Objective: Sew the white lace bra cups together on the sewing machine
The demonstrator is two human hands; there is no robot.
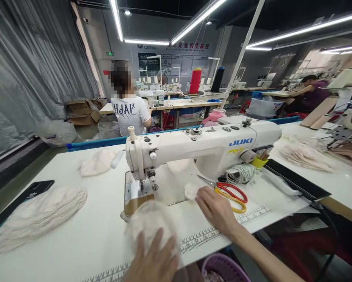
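Note:
My left hand (154,254) lies with its fingers spread on a round piece of cream fabric (152,219), slightly blurred, in front of the needle area. My right hand (217,209) has its fingers bent together at the edge of a small white piece of cloth (190,191) on the machine bed; the fingertips are partly hidden. Behind both hands stands a white sewing machine (178,143). Just beyond my right hand lie scissors (231,196) with red and yellow handles, blades toward the machine.
A stack of cream fabric pieces (43,215) and a dark phone (39,190) lie on the left; another cream piece (96,162) is farther back. Coiled white cord (240,173) sits under the machine arm. A purple basket (222,264) stands below the table edge. Another person (130,113) sits ahead.

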